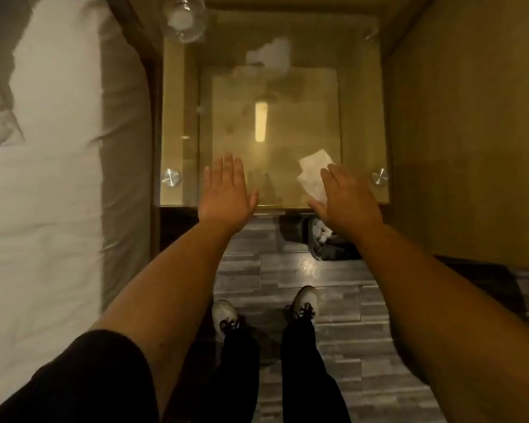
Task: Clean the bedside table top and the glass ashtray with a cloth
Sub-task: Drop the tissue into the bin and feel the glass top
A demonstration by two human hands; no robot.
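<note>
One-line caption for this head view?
Right hand presses cloth on glass table; left hand flat; ashtray at far-left corner.

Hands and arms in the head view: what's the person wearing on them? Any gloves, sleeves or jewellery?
No gloves: the left hand and right hand are bare, with no rings or watch visible. Both forearms are uncovered. A dark short sleeve shows on the left upper arm near the frame's bottom edge; the right arm's sleeve is out of view.

White bed linen (43, 193) fills frame left. Grey plank floor (333, 288) lower centre, two light shoes (303, 299) with dark laces. Tan wall (471, 132) right.
</note>
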